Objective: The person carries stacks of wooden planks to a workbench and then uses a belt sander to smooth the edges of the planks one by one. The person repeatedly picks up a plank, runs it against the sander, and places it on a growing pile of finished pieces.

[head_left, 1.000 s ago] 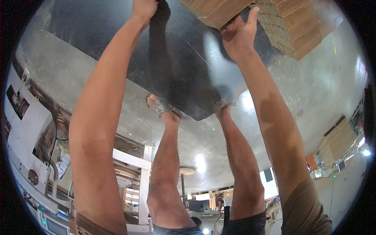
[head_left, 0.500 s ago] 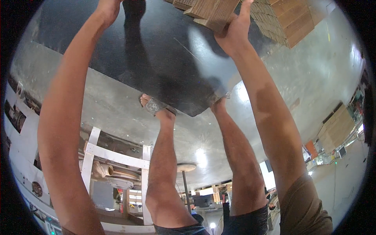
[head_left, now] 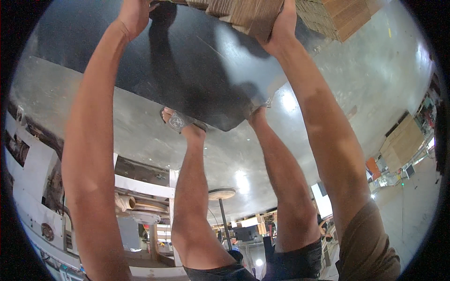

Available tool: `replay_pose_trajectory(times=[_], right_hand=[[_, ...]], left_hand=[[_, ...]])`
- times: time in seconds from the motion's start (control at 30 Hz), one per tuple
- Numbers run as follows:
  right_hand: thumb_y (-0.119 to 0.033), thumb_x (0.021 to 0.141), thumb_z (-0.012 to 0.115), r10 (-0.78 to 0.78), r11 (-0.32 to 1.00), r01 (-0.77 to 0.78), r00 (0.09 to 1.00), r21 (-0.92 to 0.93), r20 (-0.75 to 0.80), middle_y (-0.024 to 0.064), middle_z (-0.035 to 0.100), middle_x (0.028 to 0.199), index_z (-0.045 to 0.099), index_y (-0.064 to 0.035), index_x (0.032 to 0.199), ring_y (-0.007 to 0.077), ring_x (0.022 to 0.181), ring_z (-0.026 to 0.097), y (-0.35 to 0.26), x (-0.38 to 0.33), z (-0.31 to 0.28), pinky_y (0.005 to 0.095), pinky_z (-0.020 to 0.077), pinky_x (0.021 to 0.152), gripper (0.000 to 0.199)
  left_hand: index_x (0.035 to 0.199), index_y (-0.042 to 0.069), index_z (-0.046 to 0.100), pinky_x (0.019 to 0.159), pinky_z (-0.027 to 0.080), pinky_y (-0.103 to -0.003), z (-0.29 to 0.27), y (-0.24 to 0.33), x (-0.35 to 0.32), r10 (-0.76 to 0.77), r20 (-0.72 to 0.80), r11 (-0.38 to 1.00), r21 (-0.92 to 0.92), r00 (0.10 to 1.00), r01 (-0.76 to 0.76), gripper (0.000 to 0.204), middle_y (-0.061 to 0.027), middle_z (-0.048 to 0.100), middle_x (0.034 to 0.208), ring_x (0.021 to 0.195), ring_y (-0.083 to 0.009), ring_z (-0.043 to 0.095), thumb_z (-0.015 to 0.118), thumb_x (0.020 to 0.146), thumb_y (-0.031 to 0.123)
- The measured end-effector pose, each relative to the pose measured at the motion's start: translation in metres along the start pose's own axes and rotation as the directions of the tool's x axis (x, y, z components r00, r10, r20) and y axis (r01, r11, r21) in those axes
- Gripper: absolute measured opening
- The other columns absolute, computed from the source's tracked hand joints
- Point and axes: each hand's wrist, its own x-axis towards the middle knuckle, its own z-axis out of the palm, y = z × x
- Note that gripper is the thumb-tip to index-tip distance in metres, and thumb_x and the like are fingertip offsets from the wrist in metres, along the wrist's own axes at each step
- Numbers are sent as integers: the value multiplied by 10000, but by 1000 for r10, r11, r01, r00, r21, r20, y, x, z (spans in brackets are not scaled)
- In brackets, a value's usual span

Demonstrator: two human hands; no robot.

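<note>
A stack of brown wood-grain planks [head_left: 243, 13] spans the top edge between my two hands, its far part cut off by the picture. My right hand [head_left: 282, 25] is closed around the stack's right end, palm against the plank ends. At the left end is my left hand [head_left: 135, 18], curled in toward the planks; most of its fingers lie beyond the top edge. Beneath the stack lies a dark, smooth sheet [head_left: 197, 70] on the floor, with shadows of my arms across it.
Another stack of planks [head_left: 351, 18] stands at the upper right. My sandalled feet are at the sheet's near edge. A white frame [head_left: 145, 186] is at the lower left, a round-topped stand [head_left: 221, 193] behind my legs. Wooden panels [head_left: 402, 143] lie far right.
My left hand has moved right, to the stack's left end. The planks now reach further left between my hands, and my right hand has shifted slightly up.
</note>
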Motion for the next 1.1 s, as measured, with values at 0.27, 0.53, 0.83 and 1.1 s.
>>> replay_pose_trajectory(times=[0.27, 0.53, 0.83, 1.1], right_hand=[[-743, 983, 344, -48, 981, 21, 989, -192, -138, 114, 588, 1402, 474, -122, 1472, 305, 1188, 633, 44, -64, -85, 480, 514, 1021, 801], [-718, 990, 399, 245, 968, -220, 925, 117, -292, 117, 519, 1494, 438, -97, 1518, 302, 1323, 529, 103, -168, -130, 472, 419, 1123, 816], [-531, 1087, 374, 85, 928, -174, 960, -331, -268, 63, 347, 1584, 310, -118, 1587, 208, 1461, 297, 184, -234, -204, 391, 260, 1207, 652], [-612, 1004, 508, 178, 982, -147, 932, 120, -316, 57, 508, 1438, 478, -94, 1456, 209, 1343, 449, 205, -223, -205, 405, 382, 1122, 689]], left_hand=[[1438, 99, 515, 1143, 329, -401, 53, 5, -106, -360, 60, 889, -279, 931, 362, 553, -39, 551, 1455, 1333, -199, 489, 421, 1068, 500], [1568, 128, 355, 1183, 332, -421, 88, -76, -239, -566, 60, 712, -469, 822, 523, 612, -55, 419, 1582, 1430, -250, 420, 400, 1081, 496], [1529, 102, 386, 1127, 404, -408, 78, -142, -364, -799, 23, 525, -462, 601, 715, 653, -66, 438, 1555, 1398, -244, 460, 397, 1064, 561], [1558, 73, 361, 1112, 404, -367, 66, -162, -368, -731, -63, 655, -343, 680, 673, 681, -93, 464, 1537, 1390, -225, 462, 365, 1075, 553]])
